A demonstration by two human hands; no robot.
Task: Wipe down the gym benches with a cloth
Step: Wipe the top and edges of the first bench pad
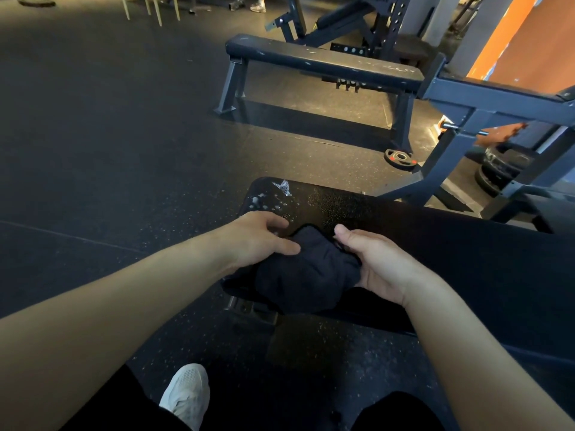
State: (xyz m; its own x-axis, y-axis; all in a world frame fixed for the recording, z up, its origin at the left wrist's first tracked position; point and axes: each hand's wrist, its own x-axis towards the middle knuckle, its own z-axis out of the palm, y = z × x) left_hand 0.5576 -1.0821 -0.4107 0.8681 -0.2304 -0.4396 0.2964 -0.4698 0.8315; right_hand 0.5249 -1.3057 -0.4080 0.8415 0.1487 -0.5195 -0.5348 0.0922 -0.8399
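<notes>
Head view: you're looking down at the black bench (451,244), dark cloth (305,269) bunched on its near edge.
Left hand (258,241): thumb and curled fingers pinching the cloth's left side.
Right hand (382,265): fingers curled under the cloth's right side, thumb on top.
Bench end: whitish scuffs (281,189).
Further back: second bench (323,62), well apart.

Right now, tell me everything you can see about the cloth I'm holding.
The cloth is dark, nearly black, soft-looking fabric, bunched and creased rather than folded flat. It sits over the end of the black bench pad, its lower part drooping past the pad's near edge. The left hand grips its left side, the right hand its right.
</notes>
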